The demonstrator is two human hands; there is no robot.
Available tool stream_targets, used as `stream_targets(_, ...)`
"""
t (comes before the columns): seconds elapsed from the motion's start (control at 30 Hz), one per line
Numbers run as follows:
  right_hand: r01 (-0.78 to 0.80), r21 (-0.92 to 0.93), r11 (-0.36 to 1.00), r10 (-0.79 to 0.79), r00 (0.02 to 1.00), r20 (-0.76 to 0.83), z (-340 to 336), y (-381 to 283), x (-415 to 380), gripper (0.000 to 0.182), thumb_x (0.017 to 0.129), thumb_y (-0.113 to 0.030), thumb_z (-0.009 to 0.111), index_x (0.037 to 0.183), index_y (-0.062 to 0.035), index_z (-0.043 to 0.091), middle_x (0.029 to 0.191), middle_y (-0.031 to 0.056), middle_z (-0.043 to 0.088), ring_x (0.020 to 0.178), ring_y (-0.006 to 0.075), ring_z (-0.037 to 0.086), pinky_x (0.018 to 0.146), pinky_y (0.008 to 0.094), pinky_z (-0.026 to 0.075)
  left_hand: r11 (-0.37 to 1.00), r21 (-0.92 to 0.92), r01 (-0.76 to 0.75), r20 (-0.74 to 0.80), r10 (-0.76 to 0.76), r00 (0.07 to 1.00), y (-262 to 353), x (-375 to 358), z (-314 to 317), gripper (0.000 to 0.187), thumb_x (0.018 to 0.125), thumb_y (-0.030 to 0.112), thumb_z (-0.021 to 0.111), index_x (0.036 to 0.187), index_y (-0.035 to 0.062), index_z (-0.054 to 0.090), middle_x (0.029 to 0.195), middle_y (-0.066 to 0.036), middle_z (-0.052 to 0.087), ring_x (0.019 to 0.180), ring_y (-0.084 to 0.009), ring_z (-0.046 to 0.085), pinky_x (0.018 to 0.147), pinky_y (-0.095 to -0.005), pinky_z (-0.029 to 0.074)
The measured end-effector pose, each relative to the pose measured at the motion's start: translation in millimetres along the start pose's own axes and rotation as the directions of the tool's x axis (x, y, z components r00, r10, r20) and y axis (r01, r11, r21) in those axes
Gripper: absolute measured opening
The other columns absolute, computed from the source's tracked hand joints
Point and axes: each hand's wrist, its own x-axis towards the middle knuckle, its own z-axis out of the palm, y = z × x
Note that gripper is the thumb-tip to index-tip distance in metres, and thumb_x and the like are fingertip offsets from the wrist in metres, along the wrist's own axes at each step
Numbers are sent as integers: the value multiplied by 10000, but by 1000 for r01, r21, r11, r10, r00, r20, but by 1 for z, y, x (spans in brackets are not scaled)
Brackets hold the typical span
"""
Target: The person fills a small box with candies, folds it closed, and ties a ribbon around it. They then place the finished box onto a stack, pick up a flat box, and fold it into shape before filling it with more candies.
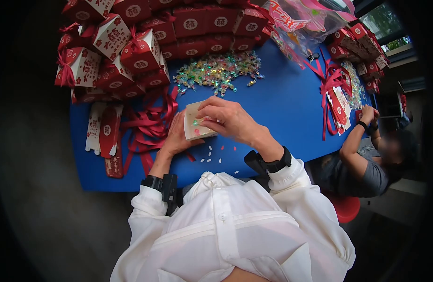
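An open small box point(194, 111), pale inside, lies in my left hand point(177, 134), whose fingers wrap round its left and lower sides. My right hand point(223, 118) is at the box's opening, thumb and fingers drawn together; green wrapped candy shows at the fingertips, and whether it is pinched or lying in the box is unclear. Some pink candy shows inside the box too. Just beyond the hands a pile of shiny wrapped candies point(218, 70) is spread on the blue table point(282, 103).
Finished red and white boxes point(190, 23) are stacked at the back and left. Red ribbons point(150, 120) and flat box blanks point(108, 129) lie left. Plastic bags point(303, 21) stand back right. Another person point(362, 162) sits at right beside more ribbons and candies.
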Motion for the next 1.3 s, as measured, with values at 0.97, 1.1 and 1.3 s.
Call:
stream_targets(0.97, -555, -289, 780, 482, 827, -289, 13, 127, -49, 224, 798, -163, 661, 958, -35, 571, 892, 167, 591, 762, 355, 619, 668, 433, 514, 987, 146, -62, -26, 66, 997, -17, -5, 3, 1099, 490, 336, 894, 1383, 45, 324, 1328, -143, 450, 1235, -356, 418, 1063, -449, 305)
stream_targets(1.1, -534, 71, 843, 529, 796, -292, -6, 54, -12, 219, 774, -154, 681, 928, -22, 597, 841, 139, 613, 734, 302, 627, 670, 391, 514, 996, 83, -36, -18, 37, 999, -18, -6, 3, 1074, 496, 338, 890, 1376, 52, 343, 1328, -140, 457, 1244, -350, 416, 1069, -445, 299)
stream_targets(1.3, -94, -67, 993, 92, 995, -27, -3, -6, 10, 204, 783, -156, 708, 933, -40, 632, 827, 98, 602, 677, 197, 602, 629, 306, 491, 999, 31, -17, -8, 17, 1000, -1, -1, -1, 1070, 479, 301, 896, 1374, 70, 357, 1323, -137, 467, 1235, -348, 428, 1053, -436, 320)
